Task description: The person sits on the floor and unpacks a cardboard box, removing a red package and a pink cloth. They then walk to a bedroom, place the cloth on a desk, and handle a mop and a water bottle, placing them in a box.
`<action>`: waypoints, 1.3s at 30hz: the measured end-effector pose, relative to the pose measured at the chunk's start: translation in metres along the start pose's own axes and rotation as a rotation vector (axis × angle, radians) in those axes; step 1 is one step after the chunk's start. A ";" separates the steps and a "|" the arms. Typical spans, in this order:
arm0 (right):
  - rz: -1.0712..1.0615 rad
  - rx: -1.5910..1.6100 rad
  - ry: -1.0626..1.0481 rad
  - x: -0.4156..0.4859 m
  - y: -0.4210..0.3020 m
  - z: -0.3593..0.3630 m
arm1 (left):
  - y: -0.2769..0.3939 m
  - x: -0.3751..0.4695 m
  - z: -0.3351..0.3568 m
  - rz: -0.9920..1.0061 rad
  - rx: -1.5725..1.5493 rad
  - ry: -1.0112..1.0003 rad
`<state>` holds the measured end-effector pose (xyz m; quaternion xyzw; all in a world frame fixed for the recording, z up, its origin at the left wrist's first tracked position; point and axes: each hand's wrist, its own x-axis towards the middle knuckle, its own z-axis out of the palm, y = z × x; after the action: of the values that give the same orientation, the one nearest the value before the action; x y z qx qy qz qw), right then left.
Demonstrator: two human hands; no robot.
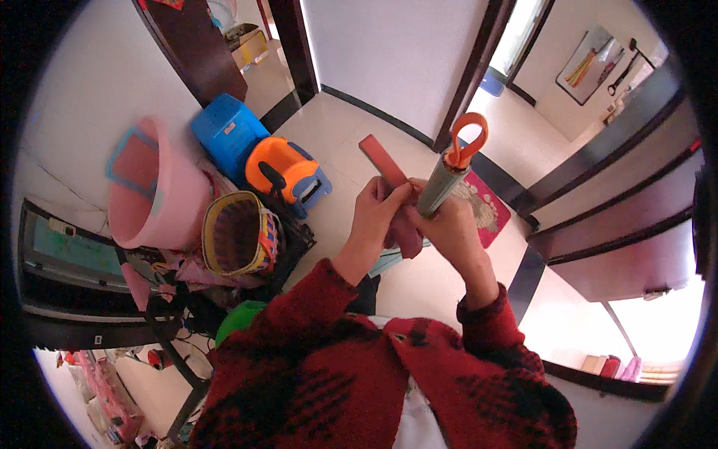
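Note:
My left hand (pixel 373 219) pinches a flat reddish strip (pixel 384 159), whose free end sticks up beyond my fingers. Against it, my right hand (pixel 455 227) holds a grey-green pole handle (pixel 438 186), tilted toward me. An orange hanging loop (pixel 480 130) tops the handle. Below my meeting fingers hangs a dark pink piece (pixel 406 238); whether it joins the strip cannot be made out. Lower down, a pale green flat part (pixel 386 262) shows near the floor, partly hidden by my hands and sleeve.
On the left stand a pink plastic tub (pixel 182 196), a woven basket (pixel 210 241), a blue plastic container (pixel 224 126) and an orange-and-blue child's seat (pixel 283 163). A red mat (pixel 491 210) lies beyond my right hand. Dark wooden furniture (pixel 617 224) lines the right. Doorways open ahead.

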<state>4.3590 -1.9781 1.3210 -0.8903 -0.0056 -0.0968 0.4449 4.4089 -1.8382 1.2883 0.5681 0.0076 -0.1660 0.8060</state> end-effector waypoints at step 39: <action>-0.309 0.083 -0.552 0.905 0.027 0.315 | 0.242 0.771 -0.316 0.237 -0.165 0.540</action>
<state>5.3020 -1.8137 1.2756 -0.8525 -0.2655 0.0824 0.4426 5.2598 -1.6749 1.2422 0.5212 0.1686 0.0872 0.8321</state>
